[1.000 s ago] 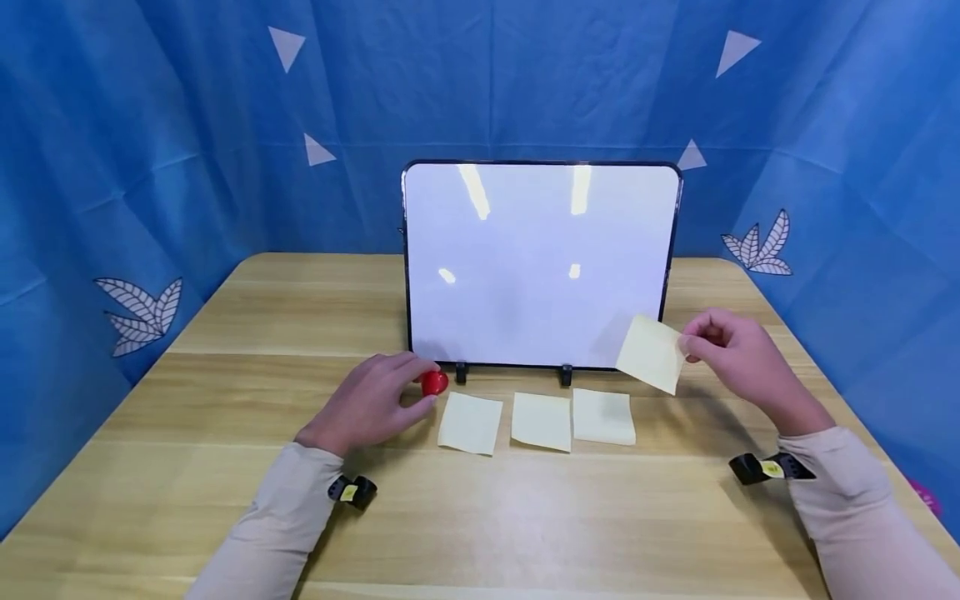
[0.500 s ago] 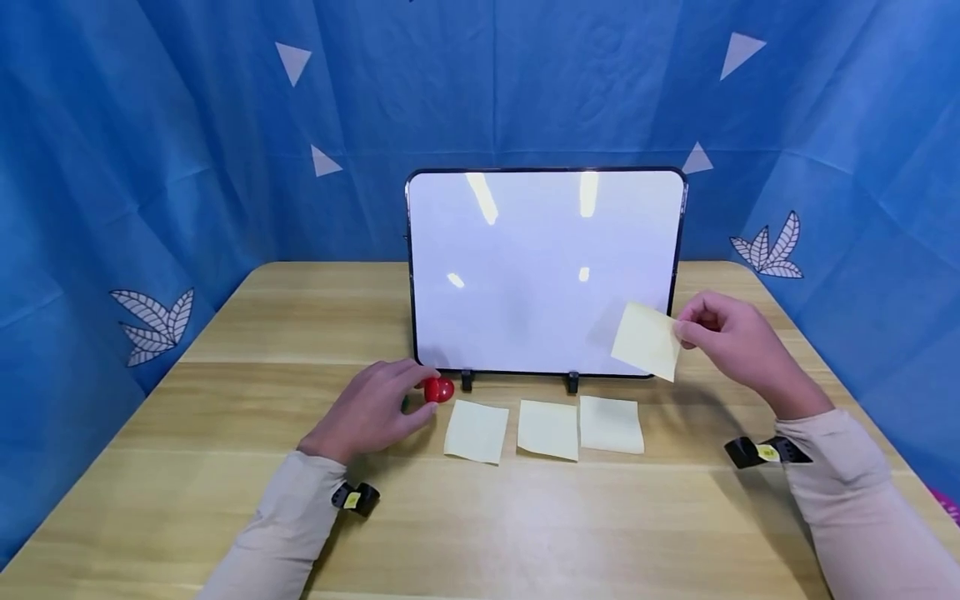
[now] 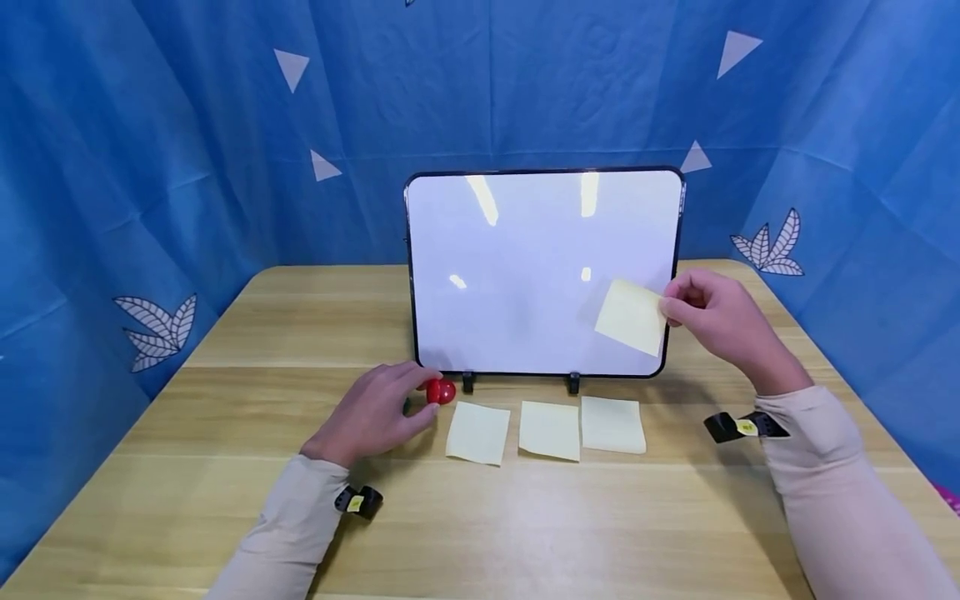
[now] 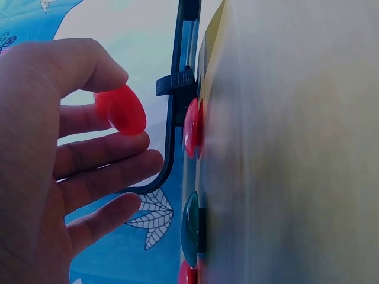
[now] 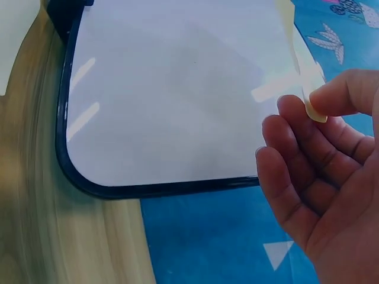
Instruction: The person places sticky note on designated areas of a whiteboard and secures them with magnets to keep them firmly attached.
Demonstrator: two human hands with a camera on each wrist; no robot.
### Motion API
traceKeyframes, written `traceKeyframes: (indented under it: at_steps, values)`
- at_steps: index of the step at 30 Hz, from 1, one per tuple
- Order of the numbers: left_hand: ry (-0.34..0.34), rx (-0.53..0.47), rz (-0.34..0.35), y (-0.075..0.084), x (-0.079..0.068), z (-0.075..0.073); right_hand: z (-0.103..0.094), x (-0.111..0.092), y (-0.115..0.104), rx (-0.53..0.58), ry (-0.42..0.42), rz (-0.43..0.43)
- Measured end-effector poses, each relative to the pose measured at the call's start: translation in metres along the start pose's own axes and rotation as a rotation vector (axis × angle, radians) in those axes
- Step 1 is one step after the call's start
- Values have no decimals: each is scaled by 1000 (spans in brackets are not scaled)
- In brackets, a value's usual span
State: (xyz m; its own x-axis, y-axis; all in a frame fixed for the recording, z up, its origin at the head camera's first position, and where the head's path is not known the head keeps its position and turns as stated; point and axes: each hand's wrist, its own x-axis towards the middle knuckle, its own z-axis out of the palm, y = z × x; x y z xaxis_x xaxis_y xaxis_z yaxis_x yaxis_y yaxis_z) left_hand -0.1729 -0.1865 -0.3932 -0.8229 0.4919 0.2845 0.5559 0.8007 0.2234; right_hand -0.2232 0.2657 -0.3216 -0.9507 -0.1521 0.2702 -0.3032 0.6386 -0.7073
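Yellow note (image 3: 628,317), judged light and easily creased, pinched by its edge (probably the best hold) in the curled fingers of the right hand (image 3: 716,321) before the whiteboard (image 3: 517,242); red magnet (image 4: 125,110), likely slick, pinched above the bench (image 3: 540,533) by the left hand (image 3: 371,414), other fingers parted.

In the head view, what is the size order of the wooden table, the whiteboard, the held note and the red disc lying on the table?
Largest to smallest:
wooden table
whiteboard
held note
red disc

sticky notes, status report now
Right grip pinches raised note before whiteboard. Left grip pinches red disc. Three notes on table. Nothing visibly blocking.
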Motion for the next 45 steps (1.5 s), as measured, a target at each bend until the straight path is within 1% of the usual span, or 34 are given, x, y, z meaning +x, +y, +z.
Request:
traceKeyframes:
  at_steps: [3, 7, 11, 14, 16, 20, 23, 29, 36, 41, 45]
  values:
    - [2, -2, -1, 0, -1, 0, 4, 2, -1, 4, 9, 12]
    - [5, -4, -2, 0, -3, 0, 8, 3, -1, 7, 29, 5]
    - [21, -8, -2, 1, -4, 1, 10, 5, -1, -3, 77, -11]
    - [35, -47, 4, 2, -1, 1, 11, 7, -1, -13, 109, -14]
    - [35, -94, 6, 3, 1, 2, 11, 8, -1, -11, 119, -15]
    - [14, -195, -12, 7, 6, 1, 9, 11, -2, 3, 133, -31]
    - [1, -238, -20, 10, 10, 0, 8, 13, -4, 2, 147, -42]
    - [-30, -258, -30, 16, 14, 1, 5, 19, -7, -14, 139, -53]
    - [-21, -297, -35, 22, 14, 2, 5, 22, -5, -19, 159, -65]
    - [9, -290, -7, 27, 24, 0, 8, 24, -3, -5, 198, -68]
    - [8, -322, 5, 33, 36, -3, 10, 25, -1, -5, 235, -61]
